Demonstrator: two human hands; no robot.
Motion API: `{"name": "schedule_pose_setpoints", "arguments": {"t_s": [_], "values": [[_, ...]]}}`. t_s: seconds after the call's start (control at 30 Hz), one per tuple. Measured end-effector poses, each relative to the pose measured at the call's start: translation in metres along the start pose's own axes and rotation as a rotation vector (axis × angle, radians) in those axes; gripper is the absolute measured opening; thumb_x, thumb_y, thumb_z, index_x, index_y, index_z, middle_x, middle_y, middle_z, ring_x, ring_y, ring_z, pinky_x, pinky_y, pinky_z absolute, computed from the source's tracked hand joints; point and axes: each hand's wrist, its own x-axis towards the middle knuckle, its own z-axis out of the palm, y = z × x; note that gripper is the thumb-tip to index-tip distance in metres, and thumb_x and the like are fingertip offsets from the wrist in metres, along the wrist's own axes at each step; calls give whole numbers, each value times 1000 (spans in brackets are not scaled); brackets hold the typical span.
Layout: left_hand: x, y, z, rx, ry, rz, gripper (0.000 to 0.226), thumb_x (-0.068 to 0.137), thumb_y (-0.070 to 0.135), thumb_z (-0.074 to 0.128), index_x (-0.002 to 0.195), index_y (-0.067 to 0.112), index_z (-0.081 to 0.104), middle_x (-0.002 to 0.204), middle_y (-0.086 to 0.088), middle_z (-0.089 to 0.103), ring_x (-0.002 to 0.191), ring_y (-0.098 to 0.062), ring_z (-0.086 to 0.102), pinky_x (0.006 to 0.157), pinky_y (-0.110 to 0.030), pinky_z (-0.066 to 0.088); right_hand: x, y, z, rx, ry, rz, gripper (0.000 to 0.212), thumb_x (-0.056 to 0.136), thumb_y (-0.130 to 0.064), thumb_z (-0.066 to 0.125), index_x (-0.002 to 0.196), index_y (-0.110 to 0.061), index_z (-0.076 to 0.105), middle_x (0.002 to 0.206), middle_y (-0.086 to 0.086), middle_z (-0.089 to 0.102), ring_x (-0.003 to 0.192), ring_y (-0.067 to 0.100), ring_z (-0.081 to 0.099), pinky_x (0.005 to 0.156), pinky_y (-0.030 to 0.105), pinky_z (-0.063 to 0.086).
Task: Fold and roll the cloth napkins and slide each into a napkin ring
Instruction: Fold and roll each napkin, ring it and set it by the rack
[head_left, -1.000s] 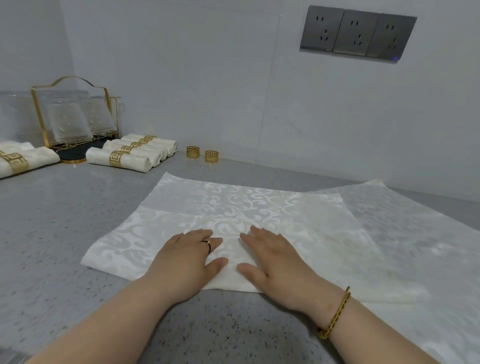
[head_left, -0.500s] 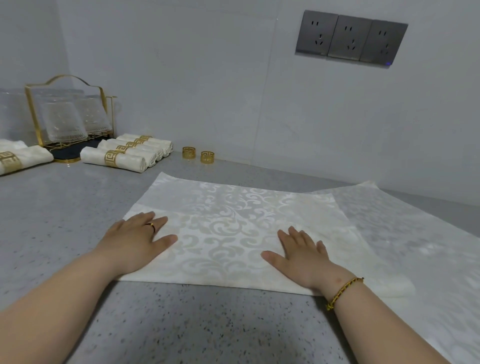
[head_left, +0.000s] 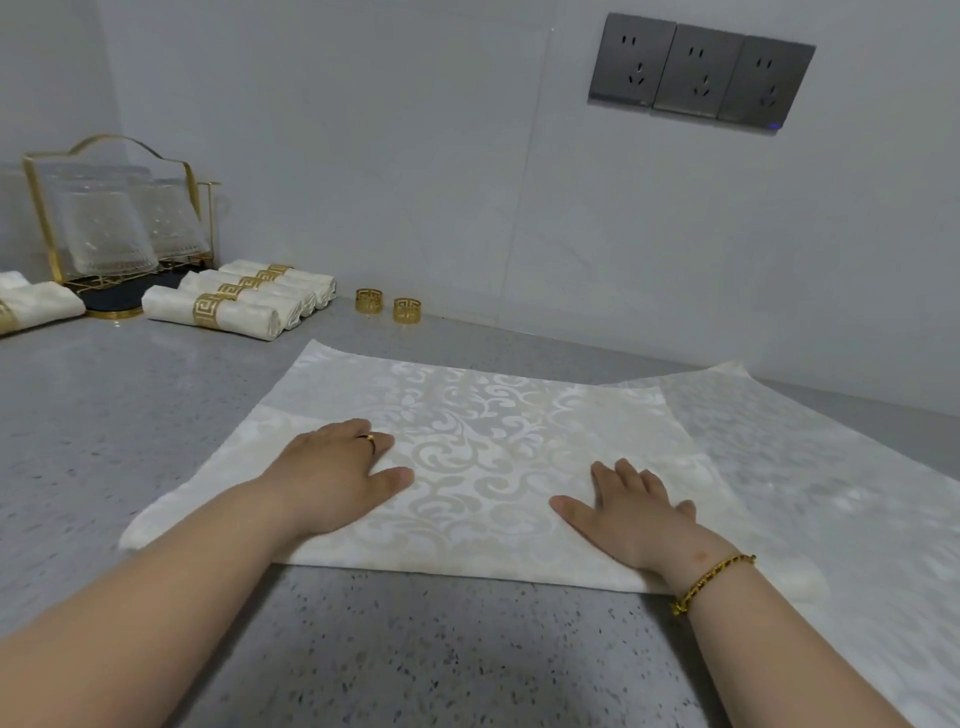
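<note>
Tabletop (head_left: 415, 649): grey and speckled, closest to me.
Left hand (head_left: 337, 467): I see it flat on the folded napkin's left part, fingers straight, gripping nothing; one gold finger ring.
Right hand (head_left: 631, 512): flat as well, palm down near the napkin's right front corner; one gold bracelet at the wrist.
Folded napkin (head_left: 493, 441): one, cream with a pale scroll pattern, lying flat with its folded edge towards me.
Second napkin (head_left: 805, 452): one, spread out, partly under the first on my right.
Loose napkin rings (head_left: 369, 301): I count two, gold, standing side by side near the wall.
Rolled napkins (head_left: 218, 312): four in a row, each in a gold ring; at least one more at the far left edge.
Glass rack (head_left: 104, 208): one, gold wire, behind the rolls.
</note>
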Motion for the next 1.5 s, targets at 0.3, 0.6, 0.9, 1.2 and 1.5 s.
{"name": "schedule_pose_setpoints", "arguments": {"t_s": [0.3,0.6,0.9,1.2,1.5], "values": [[15,7,22,-84,141,49,54,94,50,32,142,27,28,152,4,20,141,-13,13,114,-26,9,7,-1,-7,172,292,-49,45,91,-44,44,131,-22,44,140,0,40,131,24,31,105,34,27],[23,1,26,-50,158,88,62,90,60,16,143,30,23,152,7,17,141,-11,11,113,-26,9,91,-39,-48,87,207,-107,46,92,-36,47,134,-18,40,138,7,44,128,27,38,102,32,34],[25,-1,24,-7,117,104,57,94,53,22,145,32,11,154,9,4,142,-10,1,114,-29,1,167,-71,-50,-42,269,-43,42,96,-27,38,135,-13,36,137,12,42,128,31,35,102,37,30],[24,-2,24,-21,78,99,58,94,54,21,146,32,8,154,10,-1,142,-10,-3,114,-29,-3,171,-74,-52,-83,496,-195,29,90,-15,42,115,-15,57,121,9,54,119,30,37,95,33,30],[26,-4,17,-134,228,126,65,92,53,33,146,29,7,155,6,7,141,-12,7,114,-28,5,101,-70,-80,135,694,-387,19,89,-14,48,100,-8,62,106,6,65,108,26,50,96,31,31]]}}
